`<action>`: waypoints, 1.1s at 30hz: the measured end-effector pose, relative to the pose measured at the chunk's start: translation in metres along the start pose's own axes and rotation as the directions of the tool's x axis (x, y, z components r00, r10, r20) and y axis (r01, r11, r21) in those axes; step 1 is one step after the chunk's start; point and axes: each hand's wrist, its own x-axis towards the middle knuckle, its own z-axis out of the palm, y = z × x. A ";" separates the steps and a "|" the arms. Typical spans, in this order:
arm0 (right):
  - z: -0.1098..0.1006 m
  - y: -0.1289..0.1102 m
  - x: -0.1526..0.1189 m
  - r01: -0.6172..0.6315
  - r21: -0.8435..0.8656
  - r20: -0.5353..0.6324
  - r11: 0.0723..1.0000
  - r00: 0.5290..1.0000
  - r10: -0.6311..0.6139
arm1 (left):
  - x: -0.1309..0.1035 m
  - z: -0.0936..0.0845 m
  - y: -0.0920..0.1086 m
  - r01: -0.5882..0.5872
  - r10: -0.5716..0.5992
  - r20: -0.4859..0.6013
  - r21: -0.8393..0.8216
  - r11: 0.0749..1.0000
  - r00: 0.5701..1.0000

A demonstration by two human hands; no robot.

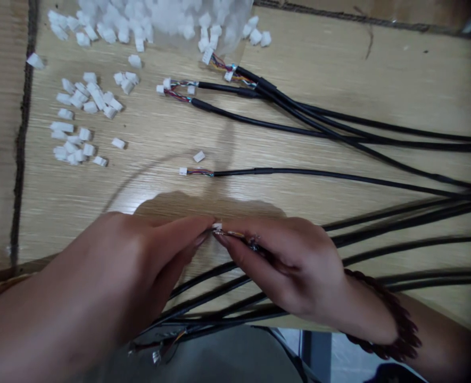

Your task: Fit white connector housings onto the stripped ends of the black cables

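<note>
Near the front of the wooden table, my left hand (pixel 155 255) pinches a small white connector (pixel 217 227) between thumb and forefinger. My right hand (pixel 287 260) is closed on the thin coloured wires (pixel 235 234) at the connector's right side, and its fingertips meet those of my left hand there. Part of the wires and the cable end is hidden inside my right hand. Just beyond the hands lies a black cable (pixel 299 171) with a white connector (pixel 183 171) on its left end. A loose white connector (pixel 199 156) rests above it.
Several loose white connectors (pixel 95 96) lie in groups at the left. A clear bag (pixel 163 21) of them is at the back. Finished-looking black cables (pixel 339 119) run off to the right. More black cables (pixel 211 290) pass under my hands and over the table's front edge (pixel 307 325).
</note>
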 end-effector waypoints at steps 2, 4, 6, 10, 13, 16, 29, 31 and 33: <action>-0.002 0.001 0.002 -0.015 0.067 0.022 0.998 1.000 0.014 | -0.001 -0.001 -0.001 -0.015 0.018 -0.034 0.081 0.997 0.999; -0.005 0.003 0.004 -0.038 0.142 0.046 0.989 0.998 0.032 | 0.000 -0.002 0.001 -0.031 0.039 -0.051 0.147 0.989 0.998; -0.007 0.004 0.006 -0.059 0.214 0.083 0.975 0.996 0.042 | 0.001 -0.004 0.004 -0.045 0.054 -0.047 0.174 0.984 0.997; -0.010 0.004 0.009 -0.108 0.295 0.137 0.949 0.988 0.070 | 0.002 -0.008 0.006 -0.048 0.049 -0.001 0.172 0.984 0.999; -0.012 0.003 0.010 -0.171 0.369 0.180 0.914 0.977 0.110 | 0.002 -0.010 0.006 -0.038 0.039 -0.004 0.185 0.982 0.999; -0.014 0.003 0.013 -0.245 0.440 0.223 0.864 0.962 0.159 | 0.003 -0.010 0.007 -0.027 0.029 -0.006 0.200 0.979 1.000; -0.011 0.002 0.016 -0.337 0.496 0.262 0.800 0.937 0.232 | 0.007 -0.009 0.010 0.012 -0.007 -0.032 0.151 0.988 0.999; -0.011 0.002 0.015 -0.348 0.494 0.261 0.797 0.934 0.246 | 0.008 -0.009 0.010 0.025 -0.021 -0.029 0.141 0.990 0.999; -0.011 0.001 0.014 -0.377 0.478 0.259 0.793 0.924 0.282 | 0.008 -0.009 0.009 0.041 -0.038 -0.024 0.136 0.990 0.999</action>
